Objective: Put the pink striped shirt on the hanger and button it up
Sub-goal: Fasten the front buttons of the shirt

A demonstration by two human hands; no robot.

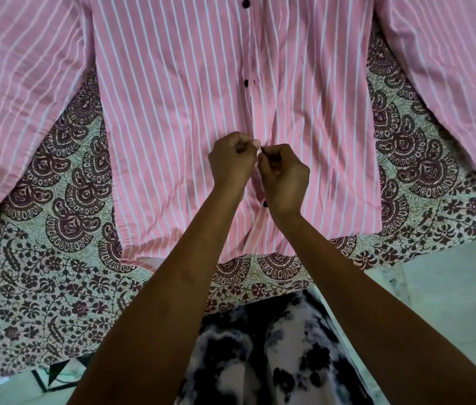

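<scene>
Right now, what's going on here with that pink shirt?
A person is buttoning a pink striped shirt spread flat on a patterned bedsheet. The left hand and right hand pinch the front edges together at a dark button. One lower button remains undone.

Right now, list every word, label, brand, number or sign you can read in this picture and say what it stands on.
None: no readable text shows anywhere.
The pink striped shirt shows only white stripes and dark buttons, with no label in sight.
The printed bedsheet carries paisley and flower patterns, no writing.
The hands, left and right, cover part of the placket.
</scene>
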